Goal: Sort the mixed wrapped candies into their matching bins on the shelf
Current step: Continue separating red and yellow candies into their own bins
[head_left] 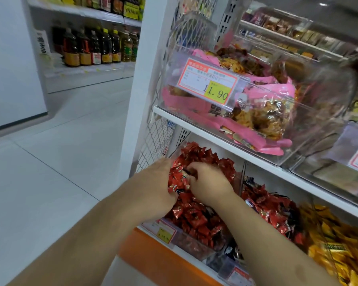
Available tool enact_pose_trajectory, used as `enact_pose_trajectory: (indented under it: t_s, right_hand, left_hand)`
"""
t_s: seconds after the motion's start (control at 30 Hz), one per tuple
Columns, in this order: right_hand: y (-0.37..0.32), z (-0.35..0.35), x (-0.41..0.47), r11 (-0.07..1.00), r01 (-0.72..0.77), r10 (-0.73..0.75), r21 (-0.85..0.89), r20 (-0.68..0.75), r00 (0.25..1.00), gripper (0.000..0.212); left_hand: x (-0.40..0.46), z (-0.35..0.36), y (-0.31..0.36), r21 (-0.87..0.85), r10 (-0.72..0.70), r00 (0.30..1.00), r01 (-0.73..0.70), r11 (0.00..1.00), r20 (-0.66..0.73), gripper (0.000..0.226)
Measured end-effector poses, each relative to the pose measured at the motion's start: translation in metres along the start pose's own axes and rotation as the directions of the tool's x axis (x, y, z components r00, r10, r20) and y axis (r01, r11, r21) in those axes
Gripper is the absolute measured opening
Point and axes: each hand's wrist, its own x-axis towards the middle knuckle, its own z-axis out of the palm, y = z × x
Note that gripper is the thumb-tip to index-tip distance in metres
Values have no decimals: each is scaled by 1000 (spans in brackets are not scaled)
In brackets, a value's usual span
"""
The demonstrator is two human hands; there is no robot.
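Red candies (194, 215) fill a clear bin (196, 247) at the left end of the low shelf, piled high. Both hands are in this pile, close together. The left hand (153, 188) has its fingers curled round a bunch of the red candies near the top of the pile. The right hand (207, 182) is just beside it, with its fingers bent down into the candies and pinching at the same bunch; a small dark candy (187, 172) shows between the two hands. To the right of this bin is a second bin with more red candies (271, 209) and some dark ones mixed in. Farther right are yellow candies (335, 240). A small yellow price tag (163, 232) hangs on the front of the near bin, above an orange strip (153, 256). On the shelf above sits a big clear box (298, 129) of pink snack bags (262, 112), with a tag (210, 83) that says 11.90. Far off on the left, dark bottles (91, 48) stand in a row on another rack, over a pale tiled floor (50, 162).
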Motion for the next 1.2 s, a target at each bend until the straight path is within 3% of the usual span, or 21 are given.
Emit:
enact_pose_trajectory:
  t_s: [0.2,0.33,0.53,0.7,1.03,1.2]
  right_hand:
    - [11,-2,2,987,-21,23,160,-10,1000,34]
    - [7,4,6,984,-19,16,178,17,1000,38]
    - [9,11,12,955,-42,67,295,-76,995,13]
    - [11,4,4,945,-27,69,326,-117,991,28]
    - [7,-35,-44,934,27,45,357,-190,981,19]
    - [25,-59,-98,869,10,134,495,-255,958,15]
  left_hand:
    - [-3,-2,5,-32,7,1000,-7,999,-12,93]
    - [-5,-2,10,-25,18,999,-19,1000,-35,94]
    - [-3,-1,10,-24,5,999,-6,1000,-46,90]
    - [-2,-1,10,-10,-3,999,2,1000,-33,88]
    - [-2,-1,13,3,4,1000,-4,1000,11,93]
    - [-2,-2,12,29,10,998,-12,1000,55,98]
